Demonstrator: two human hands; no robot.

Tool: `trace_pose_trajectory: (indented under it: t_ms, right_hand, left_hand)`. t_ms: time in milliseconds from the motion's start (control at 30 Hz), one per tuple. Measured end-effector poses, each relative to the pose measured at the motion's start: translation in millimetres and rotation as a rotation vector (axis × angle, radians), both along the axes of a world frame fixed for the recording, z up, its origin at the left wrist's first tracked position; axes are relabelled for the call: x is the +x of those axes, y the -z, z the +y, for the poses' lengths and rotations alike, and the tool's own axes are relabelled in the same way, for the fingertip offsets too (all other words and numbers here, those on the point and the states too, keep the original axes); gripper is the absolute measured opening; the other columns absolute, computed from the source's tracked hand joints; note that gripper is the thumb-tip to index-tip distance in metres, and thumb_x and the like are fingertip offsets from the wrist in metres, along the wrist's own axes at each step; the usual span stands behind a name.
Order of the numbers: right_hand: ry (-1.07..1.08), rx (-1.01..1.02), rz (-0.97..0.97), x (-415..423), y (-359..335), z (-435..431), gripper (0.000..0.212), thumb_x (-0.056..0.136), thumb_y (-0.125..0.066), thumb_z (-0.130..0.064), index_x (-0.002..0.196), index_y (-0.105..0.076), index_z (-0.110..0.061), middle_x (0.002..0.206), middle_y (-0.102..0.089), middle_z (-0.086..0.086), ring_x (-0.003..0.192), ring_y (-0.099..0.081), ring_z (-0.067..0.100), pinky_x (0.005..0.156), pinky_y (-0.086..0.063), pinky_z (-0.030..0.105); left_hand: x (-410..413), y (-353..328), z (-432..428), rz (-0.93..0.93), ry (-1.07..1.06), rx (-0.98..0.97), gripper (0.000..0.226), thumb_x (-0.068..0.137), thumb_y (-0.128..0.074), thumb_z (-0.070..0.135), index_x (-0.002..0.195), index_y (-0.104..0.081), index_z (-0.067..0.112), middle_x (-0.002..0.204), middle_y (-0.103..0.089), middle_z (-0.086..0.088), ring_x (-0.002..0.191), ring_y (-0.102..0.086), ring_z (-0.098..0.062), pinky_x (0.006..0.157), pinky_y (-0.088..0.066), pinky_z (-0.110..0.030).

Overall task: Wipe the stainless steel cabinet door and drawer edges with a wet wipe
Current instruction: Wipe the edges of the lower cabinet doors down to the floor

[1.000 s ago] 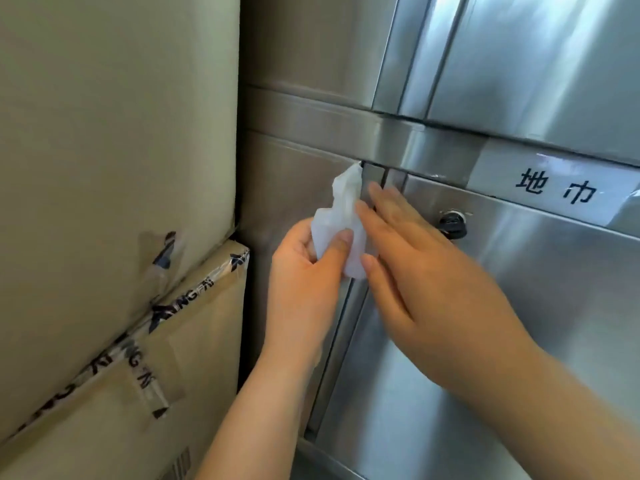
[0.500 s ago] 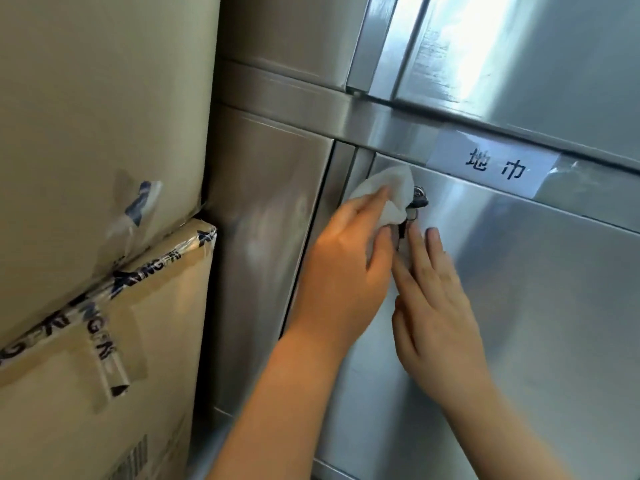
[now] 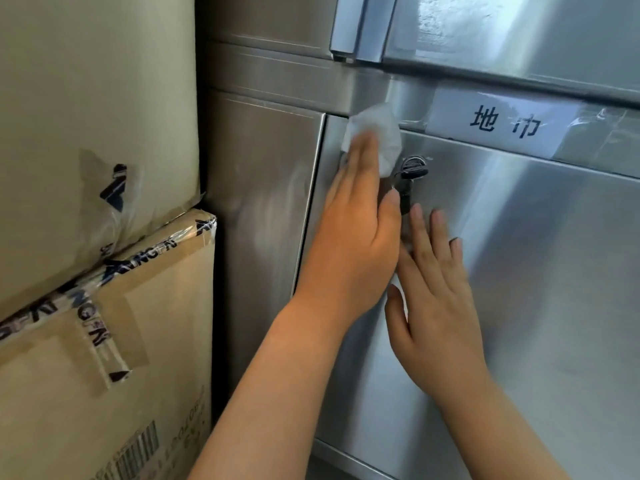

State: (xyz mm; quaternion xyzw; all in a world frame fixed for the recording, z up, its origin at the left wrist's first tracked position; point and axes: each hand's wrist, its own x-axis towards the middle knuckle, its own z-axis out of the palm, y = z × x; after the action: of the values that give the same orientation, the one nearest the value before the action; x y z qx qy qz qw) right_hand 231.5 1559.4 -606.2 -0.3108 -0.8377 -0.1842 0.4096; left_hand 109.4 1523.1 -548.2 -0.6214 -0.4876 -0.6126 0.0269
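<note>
A white wet wipe lies flat against the top left corner of the stainless steel cabinet door, just under the horizontal rail. My left hand presses it there with straight fingers. My right hand rests flat on the door lower down, fingers spread, beside and partly behind the left hand. A key sits in the lock right of the wipe.
Two taped cardboard boxes are stacked at the left, close against a narrow steel panel. A white paper label with black characters is taped on the rail above the door. Upper doors with a vertical handle sit higher.
The left hand went from pinching the wipe at the door seam to pressing it flat, and slid it up to the door's top corner. The right hand let go and settled lower on the door.
</note>
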Motion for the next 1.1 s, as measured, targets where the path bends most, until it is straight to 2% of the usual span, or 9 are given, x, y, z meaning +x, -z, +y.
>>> trace_pose_trajectory:
  t_ms: [167, 300, 433, 533, 633, 767, 900, 967, 1100]
  right_hand:
    - [0.007, 0.065, -0.092, 9, 3, 2, 0.064, 0.087, -0.045, -0.009, 0.149, -0.028, -0.011, 0.160, -0.013, 0.007, 0.148, -0.004, 0.026, 0.119, -0.009, 0.047]
    - [0.035, 0.118, -0.164, 14, 6, 7, 0.063, 0.088, -0.046, -0.012, 0.149, -0.029, -0.013, 0.160, -0.013, 0.008, 0.148, -0.003, 0.027, 0.120, -0.009, 0.046]
    - [0.021, 0.196, -0.180, 20, 14, 17, 0.058, 0.091, -0.045, -0.013, 0.148, -0.033, -0.014, 0.159, -0.016, 0.011, 0.147, -0.006, 0.030, 0.119, -0.008, 0.047]
    - [0.002, 0.239, -0.166, 26, 33, 24, 0.052, 0.093, -0.047, -0.015, 0.145, -0.040, -0.015, 0.156, -0.022, 0.013, 0.147, -0.010, 0.032, 0.118, -0.012, 0.048]
    - [0.043, 0.354, -0.199, 34, 54, 32, 0.048, 0.094, -0.054, -0.019, 0.141, -0.045, -0.017, 0.153, -0.028, 0.014, 0.144, -0.018, 0.034, 0.116, -0.016, 0.049]
    - [0.025, 0.457, -0.148, 35, 65, 42, 0.044, 0.093, -0.059, -0.019, 0.136, -0.053, -0.021, 0.149, -0.036, 0.013, 0.142, -0.026, 0.034, 0.116, -0.020, 0.048]
    - [0.017, 0.509, -0.117, 35, 73, 46, 0.044, 0.090, -0.061, -0.017, 0.133, -0.056, -0.022, 0.148, -0.039, 0.011, 0.141, -0.029, 0.035, 0.115, -0.022, 0.048]
    - [0.017, 0.528, -0.109, 34, 75, 48, 0.045, 0.089, -0.062, -0.016, 0.133, -0.056, -0.023, 0.148, -0.039, 0.010, 0.140, -0.030, 0.035, 0.115, -0.022, 0.048]
    - [0.012, 0.529, -0.102, 34, 77, 50, 0.046, 0.089, -0.062, -0.017, 0.134, -0.056, -0.024, 0.149, -0.039, 0.009, 0.141, -0.030, 0.035, 0.115, -0.022, 0.048]
  left_hand:
    - [-8, -5, 11, 0.060, -0.031, 0.022, 0.055, 0.099, -0.027, 0.022, 0.150, -0.010, 0.013, 0.157, -0.013, 0.000, 0.139, -0.008, 0.001, 0.105, -0.001, 0.000]
    - [-11, 17, 10, 0.059, -0.028, 0.007, 0.054, 0.097, -0.027, 0.022, 0.149, -0.017, 0.013, 0.155, -0.018, 0.004, 0.130, -0.008, 0.011, 0.103, -0.003, 0.002]
    - [-11, 59, 8, 0.049, -0.061, 0.043, 0.051, 0.097, -0.030, 0.018, 0.146, -0.024, 0.007, 0.144, -0.024, 0.009, 0.132, -0.016, 0.006, 0.107, -0.008, -0.004]
    - [-5, 106, 3, 0.032, -0.106, 0.020, 0.053, 0.095, -0.031, 0.021, 0.144, -0.027, 0.003, 0.145, -0.033, -0.005, 0.133, -0.026, -0.007, 0.109, -0.015, -0.009]
    - [3, 164, -2, 0.067, -0.155, -0.124, 0.060, 0.093, -0.033, 0.028, 0.148, -0.019, 0.009, 0.149, -0.027, -0.014, 0.134, -0.027, -0.019, 0.112, -0.015, -0.015]
    - [6, 245, -12, 0.209, -0.183, -0.390, 0.070, 0.092, -0.034, 0.036, 0.148, -0.007, 0.005, 0.154, -0.011, -0.018, 0.139, -0.019, -0.031, 0.112, -0.020, -0.038]
    - [0, 312, -27, 0.210, -0.094, -0.670, 0.081, 0.096, -0.032, 0.043, 0.135, 0.038, 0.030, 0.146, 0.033, 0.015, 0.143, -0.002, -0.019, 0.110, -0.010, -0.021]
    - [-1, 332, -30, 0.151, -0.063, -0.760, 0.083, 0.096, -0.033, 0.043, 0.136, 0.037, 0.028, 0.144, 0.034, 0.019, 0.142, -0.005, -0.014, 0.107, -0.008, -0.014]
    - [-3, 351, -30, 0.124, -0.071, -0.894, 0.076, 0.097, -0.032, 0.043, 0.146, 0.019, 0.014, 0.150, 0.023, 0.011, 0.140, -0.018, -0.017, 0.099, -0.007, -0.008]
